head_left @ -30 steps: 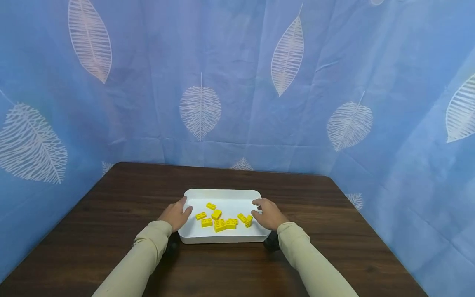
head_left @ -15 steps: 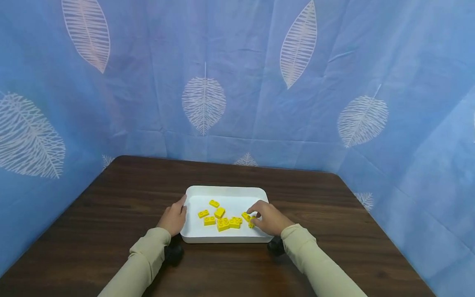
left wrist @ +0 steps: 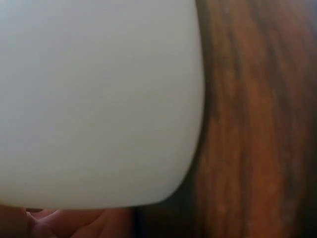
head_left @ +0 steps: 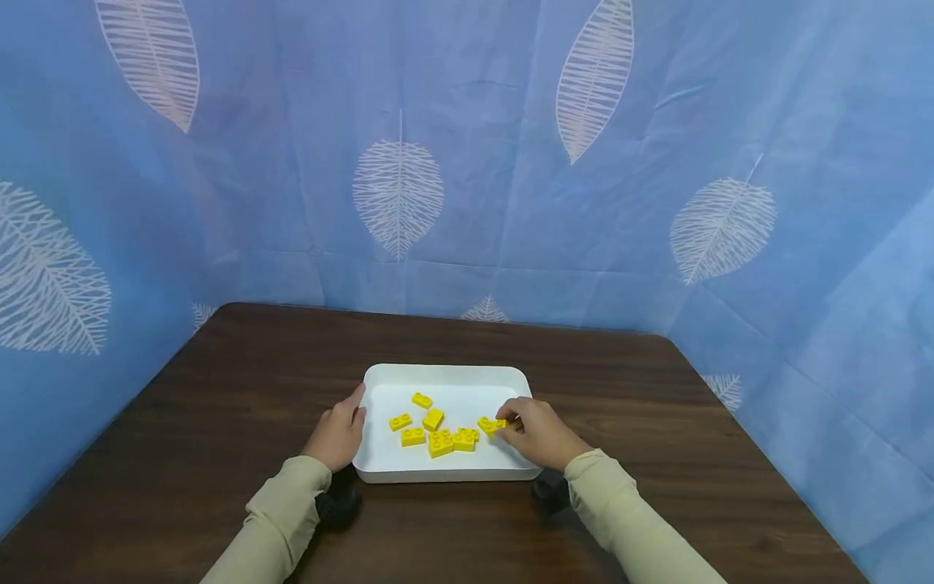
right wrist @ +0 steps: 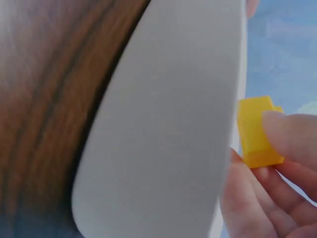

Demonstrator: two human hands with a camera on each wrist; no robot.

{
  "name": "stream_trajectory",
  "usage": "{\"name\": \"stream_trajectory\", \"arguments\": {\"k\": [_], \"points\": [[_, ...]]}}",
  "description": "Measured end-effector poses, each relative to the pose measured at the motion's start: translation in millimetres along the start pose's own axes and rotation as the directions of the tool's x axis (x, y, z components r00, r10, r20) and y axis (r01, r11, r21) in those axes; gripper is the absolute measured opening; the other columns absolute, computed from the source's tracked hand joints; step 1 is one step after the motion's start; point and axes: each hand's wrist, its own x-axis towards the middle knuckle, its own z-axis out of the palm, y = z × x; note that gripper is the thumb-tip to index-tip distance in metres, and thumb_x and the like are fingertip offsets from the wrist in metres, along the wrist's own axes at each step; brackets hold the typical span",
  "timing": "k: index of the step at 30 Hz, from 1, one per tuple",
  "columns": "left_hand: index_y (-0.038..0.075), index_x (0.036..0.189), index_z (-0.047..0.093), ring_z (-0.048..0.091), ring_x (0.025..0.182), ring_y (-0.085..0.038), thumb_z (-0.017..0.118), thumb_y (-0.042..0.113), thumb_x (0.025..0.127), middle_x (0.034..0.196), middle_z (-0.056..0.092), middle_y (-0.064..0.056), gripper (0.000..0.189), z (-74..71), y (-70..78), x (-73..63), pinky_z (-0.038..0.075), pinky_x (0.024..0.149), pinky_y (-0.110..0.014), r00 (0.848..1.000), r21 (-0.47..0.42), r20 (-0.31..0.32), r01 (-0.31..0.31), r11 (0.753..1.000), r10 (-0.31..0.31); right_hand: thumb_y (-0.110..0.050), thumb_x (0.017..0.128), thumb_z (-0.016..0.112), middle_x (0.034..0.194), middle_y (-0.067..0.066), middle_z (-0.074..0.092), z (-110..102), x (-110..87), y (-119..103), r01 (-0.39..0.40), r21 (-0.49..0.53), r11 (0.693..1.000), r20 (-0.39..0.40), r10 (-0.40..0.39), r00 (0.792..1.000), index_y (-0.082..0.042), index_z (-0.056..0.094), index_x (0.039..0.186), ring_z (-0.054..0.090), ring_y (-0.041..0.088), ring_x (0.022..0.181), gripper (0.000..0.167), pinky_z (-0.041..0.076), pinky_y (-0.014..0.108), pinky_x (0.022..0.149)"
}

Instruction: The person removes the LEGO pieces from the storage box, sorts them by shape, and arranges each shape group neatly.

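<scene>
In the head view, a white tray (head_left: 445, 476) sits on the dark wooden table with several yellow toy bricks in it. My right hand (head_left: 543, 434) is over the tray's right side. Between its thumb and fingers it pinches a yellow toy brick (right wrist: 255, 131), plain in the right wrist view and mostly hidden by the fingers from above. Just left of those fingertips lies another yellow brick (head_left: 486, 426). At the tray's left edge my left hand (head_left: 337, 432) rests with fingers extended along the rim. The left wrist view shows mainly the tray's outer wall (left wrist: 99, 99).
More bricks lie loose toward the tray's middle, among them a larger one (head_left: 440, 444) near the front and one (head_left: 422, 400) at the back. The brown table (head_left: 219, 422) surrounds the tray. A blue curtain (head_left: 481, 162) with white leaf prints hangs behind.
My right hand has come from the tray's right edge in over the bricks and taken one between thumb and fingers. The left thumb has drawn back from over the tray to its rim.
</scene>
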Motion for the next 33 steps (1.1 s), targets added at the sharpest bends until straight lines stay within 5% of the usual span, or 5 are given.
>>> {"name": "stream_trajectory", "arguments": {"k": [8,15,20,26,33], "points": [[-0.004,0.145,0.028,0.040,0.131,-0.037,0.044,0.010,0.099,0.145,0.036,-0.024,0.051,-4.0,0.0,0.7,0.035,0.104,-0.052,1.000,0.014,0.007,0.008,1.000,-0.008,-0.014,0.084,0.071,0.091,-0.008,0.064,9.0,-36.0,-33.7,0.176,0.086,0.981,-0.125,-0.165,0.978,-0.014,0.065,0.097,0.059,0.008,0.080,0.015,0.049,0.020,0.063],[-0.002,0.146,0.027,0.038,0.133,-0.036,0.044,0.012,0.099,0.146,0.035,-0.023,0.052,-4.6,4.1,2.4,0.034,0.105,-0.052,0.999,-0.003,0.017,0.027,1.000,-0.027,-0.019,0.087,0.067,0.084,-0.015,0.055,46.6,-51.6,-63.6,0.222,0.138,0.965,0.131,-0.240,0.962,-0.019,0.062,0.093,0.050,-0.003,0.071,0.007,0.047,0.014,0.063],[-0.002,0.146,0.028,0.039,0.132,-0.036,0.044,0.011,0.099,0.146,0.036,-0.022,0.051,-4.8,5.4,0.4,0.034,0.105,-0.052,0.999,-0.001,0.016,0.036,0.999,-0.036,-0.013,0.085,0.068,0.084,-0.012,0.056,57.2,-47.8,-66.7,0.190,0.170,0.967,0.199,-0.222,0.954,-0.014,0.063,0.092,0.051,-0.005,0.069,0.008,0.048,0.013,0.060],[-0.002,0.146,0.028,0.039,0.132,-0.035,0.044,0.011,0.099,0.146,0.036,-0.022,0.051,-5.3,7.5,0.7,0.034,0.105,-0.051,0.999,0.003,0.022,0.044,0.999,-0.044,-0.018,0.086,0.069,0.087,-0.010,0.059,41.8,-46.3,-69.8,0.168,0.193,0.967,0.203,-0.207,0.957,-0.011,0.065,0.097,0.052,-0.005,0.071,0.014,0.049,0.014,0.062],[-0.003,0.145,0.029,0.043,0.129,-0.035,0.044,0.010,0.099,0.143,0.040,-0.024,0.050,-4.4,5.8,1.8,0.038,0.102,-0.052,1.000,0.022,0.020,0.018,1.000,-0.018,-0.013,0.085,0.069,0.091,0.003,0.064,6.2,-19.4,-48.8,0.178,0.073,0.981,0.048,-0.182,0.982,-0.003,0.066,0.101,0.056,0.005,0.073,0.019,0.052,0.020,0.065]]}}
